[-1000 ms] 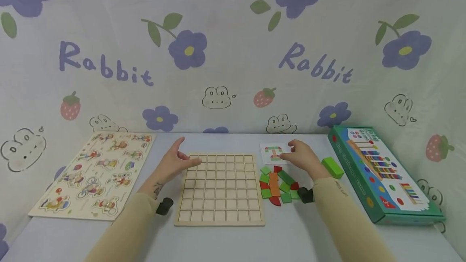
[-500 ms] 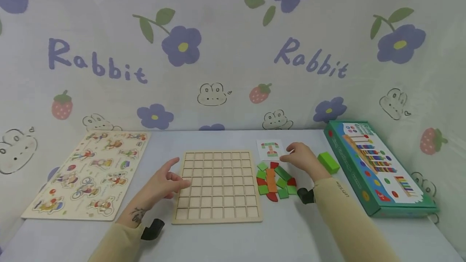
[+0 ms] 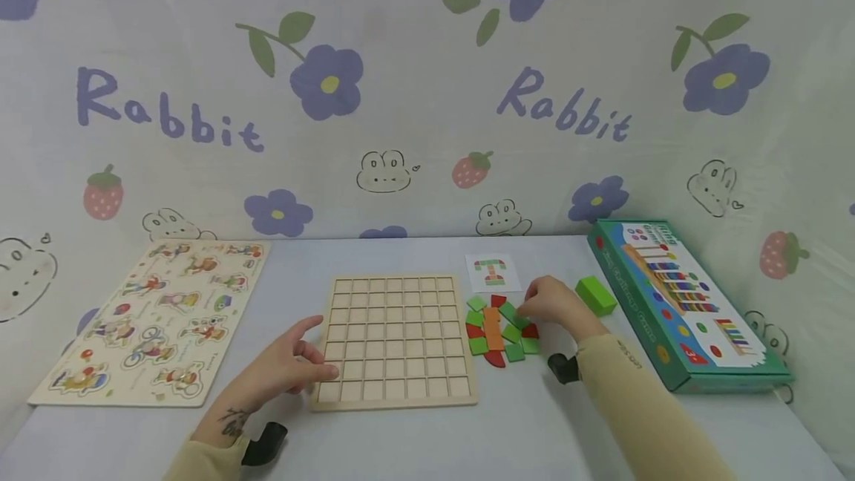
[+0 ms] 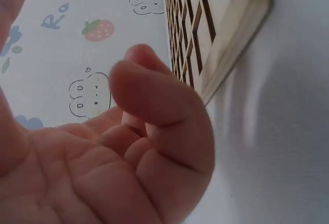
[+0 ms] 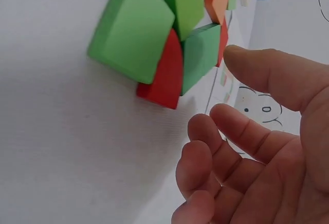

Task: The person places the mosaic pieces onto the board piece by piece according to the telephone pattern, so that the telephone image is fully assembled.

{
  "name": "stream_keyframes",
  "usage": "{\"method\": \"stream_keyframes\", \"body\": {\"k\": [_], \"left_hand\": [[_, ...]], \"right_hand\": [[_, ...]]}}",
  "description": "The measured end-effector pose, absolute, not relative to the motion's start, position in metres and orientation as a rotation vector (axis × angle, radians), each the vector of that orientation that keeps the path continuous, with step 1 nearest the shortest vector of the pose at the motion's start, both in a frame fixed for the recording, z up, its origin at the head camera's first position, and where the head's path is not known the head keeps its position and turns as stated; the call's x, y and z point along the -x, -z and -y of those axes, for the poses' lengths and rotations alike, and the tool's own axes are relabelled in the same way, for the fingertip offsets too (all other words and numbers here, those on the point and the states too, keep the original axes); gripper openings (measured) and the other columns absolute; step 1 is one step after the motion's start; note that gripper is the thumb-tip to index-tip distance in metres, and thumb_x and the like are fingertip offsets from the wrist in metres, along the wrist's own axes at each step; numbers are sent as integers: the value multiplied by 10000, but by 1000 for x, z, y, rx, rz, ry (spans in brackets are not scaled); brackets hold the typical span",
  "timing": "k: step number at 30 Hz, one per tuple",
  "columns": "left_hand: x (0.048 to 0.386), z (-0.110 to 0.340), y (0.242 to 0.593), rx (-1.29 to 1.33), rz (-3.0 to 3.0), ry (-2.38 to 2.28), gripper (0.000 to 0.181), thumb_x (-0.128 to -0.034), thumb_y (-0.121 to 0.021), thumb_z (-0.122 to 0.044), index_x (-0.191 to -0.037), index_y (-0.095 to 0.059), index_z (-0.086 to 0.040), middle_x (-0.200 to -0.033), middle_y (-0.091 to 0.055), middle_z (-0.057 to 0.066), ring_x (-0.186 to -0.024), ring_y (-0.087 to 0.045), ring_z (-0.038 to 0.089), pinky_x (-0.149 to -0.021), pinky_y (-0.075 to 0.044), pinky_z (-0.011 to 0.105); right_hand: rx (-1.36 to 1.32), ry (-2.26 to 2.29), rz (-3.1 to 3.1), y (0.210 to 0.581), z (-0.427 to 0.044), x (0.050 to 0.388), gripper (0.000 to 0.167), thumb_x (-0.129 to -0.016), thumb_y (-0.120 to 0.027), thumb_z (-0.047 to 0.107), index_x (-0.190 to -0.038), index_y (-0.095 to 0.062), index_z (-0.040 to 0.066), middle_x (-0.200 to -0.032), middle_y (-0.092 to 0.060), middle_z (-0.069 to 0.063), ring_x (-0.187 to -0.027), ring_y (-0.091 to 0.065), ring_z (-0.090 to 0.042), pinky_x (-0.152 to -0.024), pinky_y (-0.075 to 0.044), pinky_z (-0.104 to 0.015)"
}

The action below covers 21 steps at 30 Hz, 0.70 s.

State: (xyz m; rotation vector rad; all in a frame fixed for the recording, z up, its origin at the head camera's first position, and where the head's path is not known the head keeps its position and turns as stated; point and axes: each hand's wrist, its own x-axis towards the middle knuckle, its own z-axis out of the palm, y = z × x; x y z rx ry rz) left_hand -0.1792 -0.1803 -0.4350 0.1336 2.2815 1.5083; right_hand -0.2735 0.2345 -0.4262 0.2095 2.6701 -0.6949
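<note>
A wooden grid board (image 3: 397, 341) lies in mid-table in the head view, its squares bare. My left hand (image 3: 283, 366) is at its lower left edge, thumb over the frame; in the left wrist view the hand (image 4: 149, 147) holds nothing, fingers loosely bent, and the board's corner (image 4: 236, 34) is beyond. Right of the board lie green, red and orange blocks (image 3: 492, 329). My right hand (image 3: 561, 306) is at their upper right side; in the right wrist view its fingers (image 5: 247, 131) are relaxed and empty beside a dark green block (image 5: 200, 57) and a red one (image 5: 167, 75).
A pattern card (image 3: 493, 273) lies behind the blocks. A bright green block (image 3: 595, 295) stands right of my right hand, with a green game box (image 3: 688, 303) at the far right. A picture puzzle board (image 3: 150, 321) lies at the left. Patterned cloth hangs behind the table.
My left hand has moved down along the board's left side, from its upper corner to near the lower one. My right hand has shifted from beside the card toward the blocks.
</note>
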Motion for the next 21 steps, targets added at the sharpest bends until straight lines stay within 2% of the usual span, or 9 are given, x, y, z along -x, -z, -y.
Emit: {"method": "stream_keyframes", "body": {"k": [8,13,21], "left_hand": [[177,187,434,-153,-2333,-1414,952,-735,-765,-269,-1459,-185,-53,-831,-555,79,-571,-448,138,-493,-392,279],[177,188,436,-151,-2412,-1279,982,-693,-793,-312,-1445,-225,-34,-794,-543,63,-601,-465,156,-511,-379,294],[175,187,441,-96,-2479,-1141,1040,-610,-841,-310,-1432,-261,-46,-853,-534,69,-705,-491,182,-597,-404,304]], "right_hand": [[-195,651,-2664,432,-235,270,323,-773,-701,281,-934,-588,25,-864,-570,-92,-825,-506,-234,-705,-443,-333],[-170,628,-2676,433,-235,267,327,-768,-701,274,-923,-586,10,-848,-560,-95,-807,-500,-229,-681,-433,-323],[-175,617,-2686,434,-236,267,323,-775,-694,274,-928,-587,11,-852,-566,-95,-808,-500,-231,-679,-430,-323]]}}
